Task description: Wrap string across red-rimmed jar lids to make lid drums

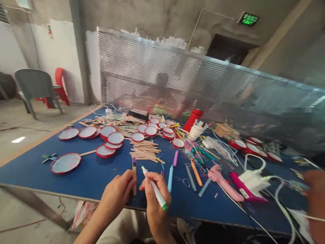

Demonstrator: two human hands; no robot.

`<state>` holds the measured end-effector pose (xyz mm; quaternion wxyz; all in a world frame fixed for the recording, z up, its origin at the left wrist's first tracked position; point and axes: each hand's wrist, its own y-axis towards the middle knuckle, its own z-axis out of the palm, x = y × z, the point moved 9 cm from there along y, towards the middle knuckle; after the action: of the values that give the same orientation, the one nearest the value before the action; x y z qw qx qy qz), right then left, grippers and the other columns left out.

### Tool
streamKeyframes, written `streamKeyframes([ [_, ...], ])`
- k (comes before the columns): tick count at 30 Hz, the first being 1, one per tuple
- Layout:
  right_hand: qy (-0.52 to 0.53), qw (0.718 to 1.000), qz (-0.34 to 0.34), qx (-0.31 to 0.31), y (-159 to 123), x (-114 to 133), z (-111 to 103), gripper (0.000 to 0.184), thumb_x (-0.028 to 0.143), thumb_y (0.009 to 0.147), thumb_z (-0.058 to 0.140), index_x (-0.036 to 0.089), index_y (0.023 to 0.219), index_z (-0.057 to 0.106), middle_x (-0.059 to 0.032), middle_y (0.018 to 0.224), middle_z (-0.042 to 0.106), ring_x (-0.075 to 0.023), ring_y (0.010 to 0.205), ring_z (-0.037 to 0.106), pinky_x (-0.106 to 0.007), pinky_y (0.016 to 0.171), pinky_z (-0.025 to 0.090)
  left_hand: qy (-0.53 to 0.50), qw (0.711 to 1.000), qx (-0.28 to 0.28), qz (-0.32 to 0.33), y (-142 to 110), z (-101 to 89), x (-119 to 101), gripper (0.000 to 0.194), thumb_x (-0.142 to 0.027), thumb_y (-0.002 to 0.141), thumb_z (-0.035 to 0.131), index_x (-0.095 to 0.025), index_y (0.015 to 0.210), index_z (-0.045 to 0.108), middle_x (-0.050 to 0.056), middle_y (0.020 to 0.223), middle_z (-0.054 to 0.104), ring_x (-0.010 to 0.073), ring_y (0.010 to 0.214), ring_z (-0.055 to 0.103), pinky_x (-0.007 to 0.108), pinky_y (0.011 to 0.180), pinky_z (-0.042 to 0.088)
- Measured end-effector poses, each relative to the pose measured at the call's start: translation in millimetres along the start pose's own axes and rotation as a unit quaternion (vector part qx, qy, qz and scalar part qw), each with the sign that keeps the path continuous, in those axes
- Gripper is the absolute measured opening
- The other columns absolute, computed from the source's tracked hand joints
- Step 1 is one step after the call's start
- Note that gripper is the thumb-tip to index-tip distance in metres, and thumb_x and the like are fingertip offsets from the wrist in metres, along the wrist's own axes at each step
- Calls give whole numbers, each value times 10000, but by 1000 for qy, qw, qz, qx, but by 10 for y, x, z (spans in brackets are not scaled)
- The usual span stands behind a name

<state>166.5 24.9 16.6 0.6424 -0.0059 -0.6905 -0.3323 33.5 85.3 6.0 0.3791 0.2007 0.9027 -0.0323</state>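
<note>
My left hand [118, 187] pinches a wooden craft stick [134, 176] upright near the table's front edge. The stick's upper end is coloured purple and dark. Just to the right, my right hand [159, 200] grips a white marker pen [157, 192] with a green end toward me. Its tip points up and left, close to the stick but apart from it. Beyond both hands lies a pile of bare craft sticks [144, 150]. A light blue marker [170, 178] and a purple marker [175, 158] lie right of my right hand.
Red-rimmed round discs [115, 138] cover the table's left and middle. A pink glue gun [224, 183], a magenta power strip [247, 189] and cables lie right. A white cup [196, 131] of pens and a red bottle [193, 119] stand before the mesh partition [152, 67]. Another person's hand [315, 200] shows at far right.
</note>
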Motion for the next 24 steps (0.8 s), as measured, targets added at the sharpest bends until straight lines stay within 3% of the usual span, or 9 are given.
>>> streamKeyframes([
  [3,66,997,30,5,17,-59,32,199,390,943,582,205,945,655,9,700,657,-134,606,606,-252,603,490,-51,999,-2,10,8,-3,49,249,-378,908,383,-261,712,484,-37,552,580,169,523,553,244,561,419],
  [6,148,987,63,-27,56,-128,6,235,434,932,593,203,937,642,33,646,635,-122,590,576,-242,601,470,-138,990,16,8,-5,-10,82,264,-436,931,404,-255,860,582,-46,551,583,164,520,566,241,570,451],
  [9,219,970,99,-45,129,-176,13,253,441,921,603,198,982,638,9,749,683,-119,642,599,-228,600,463,-206,978,20,2,-9,-53,88,307,-491,931,454,-234,892,618,-25,567,623,187,604,617,261,654,504],
  [11,273,953,131,-22,163,-185,96,263,430,903,622,195,1019,631,-13,831,702,-128,666,642,-218,559,461,-227,974,25,5,-6,-74,66,362,-529,911,498,-224,761,623,0,590,651,195,648,632,279,717,530],
  [14,372,907,196,30,122,-191,306,301,451,893,613,212,1076,602,-15,877,709,-112,519,638,-188,410,393,-260,965,43,-2,-5,-72,67,423,-582,860,573,-215,653,609,12,647,680,178,606,617,287,698,556],
  [18,475,837,252,95,-13,-147,587,380,531,887,569,231,1120,575,-21,945,725,-80,364,571,-175,311,312,-305,948,80,-38,-11,-20,198,408,-615,803,643,-218,873,708,29,762,731,210,685,667,287,647,577],
  [21,499,823,245,115,-55,-113,666,373,523,891,555,233,1125,565,-28,962,734,-88,355,586,-167,293,295,-322,942,82,-50,-2,-20,346,460,-620,784,673,-220,1005,727,49,875,756,241,791,697,300,687,590],
  [24,506,820,229,136,-82,-101,703,388,524,881,564,236,1140,548,-44,1027,729,-92,338,587,-169,274,286,-326,941,66,-58,2,-39,478,464,-642,754,699,-204,903,736,50,826,758,244,777,705,293,678,587],
])
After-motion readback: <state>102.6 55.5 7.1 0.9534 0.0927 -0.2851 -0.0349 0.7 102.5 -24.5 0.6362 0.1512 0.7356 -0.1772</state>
